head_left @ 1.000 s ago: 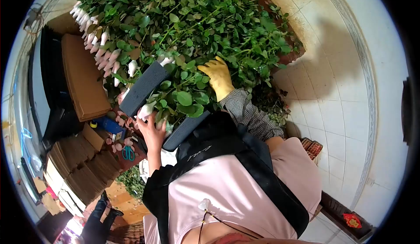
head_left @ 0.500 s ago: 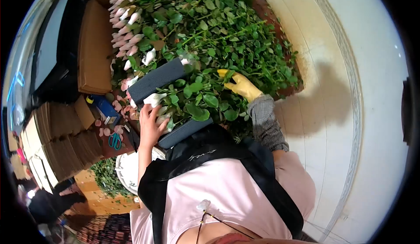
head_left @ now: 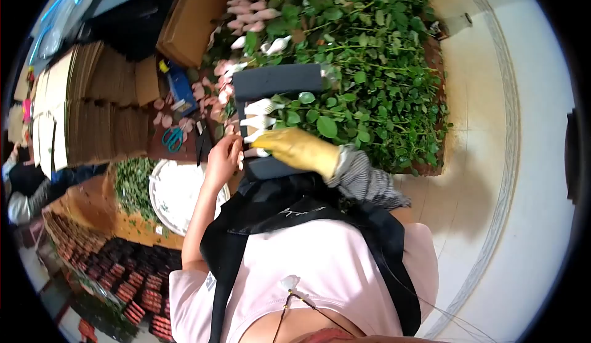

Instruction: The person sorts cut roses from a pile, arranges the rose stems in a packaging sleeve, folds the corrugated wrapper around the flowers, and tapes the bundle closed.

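My bare left hand (head_left: 226, 155) is closed, its fingers curled at the left ends of the white-wrapped flower heads (head_left: 258, 122); a small pale piece shows at its fingertips. My right hand (head_left: 298, 152), in a yellow glove, lies over the stems with its fingers pressed together at the neck of a white flower head. What exactly each hand grips is hidden. The flower heads form a short column between a dark ribbed block (head_left: 277, 82) above and another dark block (head_left: 277, 167) below. Their leafy stems (head_left: 326, 121) run to the right.
A big heap of leafy stems (head_left: 369, 54) covers the table, with pink-wrapped heads (head_left: 249, 7) at its left. Teal scissors (head_left: 173, 138), loose petals (head_left: 212, 91), a blue box (head_left: 180, 87) and stacked cardboard (head_left: 98, 109) lie left. Below stands a white bin (head_left: 178, 195). A person (head_left: 28, 186) is far left.
The view has shifted, so the table appears lower and further right. My right hand has moved left from the leaves to the flower heads, its spread fingers now together. More white heads show between the blocks.
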Motion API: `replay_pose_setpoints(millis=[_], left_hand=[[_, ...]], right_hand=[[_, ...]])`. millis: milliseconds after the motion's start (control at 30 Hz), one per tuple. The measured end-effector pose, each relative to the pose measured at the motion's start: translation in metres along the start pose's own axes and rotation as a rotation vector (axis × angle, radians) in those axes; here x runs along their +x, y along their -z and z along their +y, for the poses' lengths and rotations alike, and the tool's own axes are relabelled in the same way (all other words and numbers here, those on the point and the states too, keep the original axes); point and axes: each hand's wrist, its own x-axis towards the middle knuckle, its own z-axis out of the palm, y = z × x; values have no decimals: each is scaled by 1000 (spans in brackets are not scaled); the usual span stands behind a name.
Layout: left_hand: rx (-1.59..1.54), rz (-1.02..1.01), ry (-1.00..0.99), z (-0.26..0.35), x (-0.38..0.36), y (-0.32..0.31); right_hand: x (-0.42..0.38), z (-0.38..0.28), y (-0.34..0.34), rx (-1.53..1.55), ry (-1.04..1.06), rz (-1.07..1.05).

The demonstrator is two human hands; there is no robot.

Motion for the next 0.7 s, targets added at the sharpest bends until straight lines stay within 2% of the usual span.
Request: replay_pose_setpoints(millis=[33,100,133,167,233,300,367,400,433,467,500,567,600,633,667,700], left_hand=[[-6,15,7,-2,0,0],[-2,-24,63,8,2,4],[77,-73,72,13,4,2],[158,-121,74,18,6,0],[279,-140,24,27,8,-5],[464,-288,83,33,10,-5],[406,-266,90,34,9,-3],[278,-216,46,31,8,-5],[149,-166,-1,26,8,-8],[8,-154,-42,10,10,-13],[9,-158,-41,4,8,-13],[-259,-73,43,-7,1,-12],[-469,113,-67,-13,-1,-4],[-526,293,88,12,-7,21],[-256,400,-102,-13,-6,44],[-152,509,-234,8,-9,53]], right_hand=[[-12,11,5,99,-87,-72],[-20,17,18,59,-103,-83],[-15,11,27,-121,-193,-216],[-7,8,29,-119,-199,-222],[16,3,22,-476,-270,-582],[30,3,15,-534,-290,-624],[42,-3,19,-578,-354,-734],[42,-2,15,-695,-238,-843],[41,2,7,-689,-236,-846],[40,7,-4,-701,-298,-790],[40,7,-8,-712,-361,-733],[39,8,-7,-722,-352,-744],[36,14,-14,-729,-354,-723],[33,16,-18,-733,-358,-701],[34,14,-8,-618,-371,-689],[34,12,8,-507,-376,-677]])
